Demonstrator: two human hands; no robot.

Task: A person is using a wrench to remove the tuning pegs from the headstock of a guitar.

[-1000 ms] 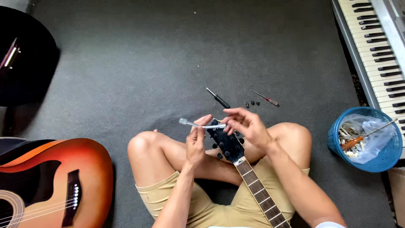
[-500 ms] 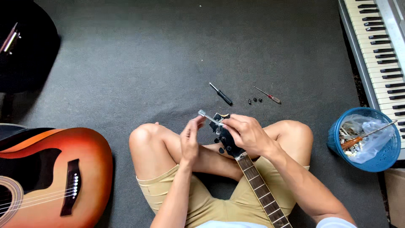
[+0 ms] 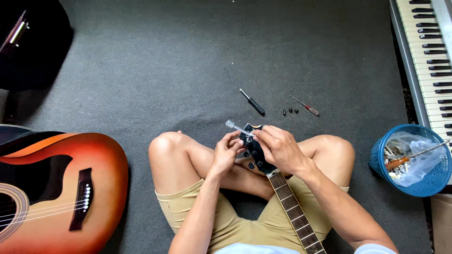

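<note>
Sunburst acoustic guitar, near left. Guitar neck across lap, black headstock centre. Right hand closed around headstock; left hand pinching small metal tool. Black screwdriver beyond.

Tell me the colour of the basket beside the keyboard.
Blue: the round mesh basket, seen in the head view.

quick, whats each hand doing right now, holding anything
Left hand: fingers pinched on the black guitar headstock.
Right hand: closed on a slim silver tool set at the headstock.
</note>
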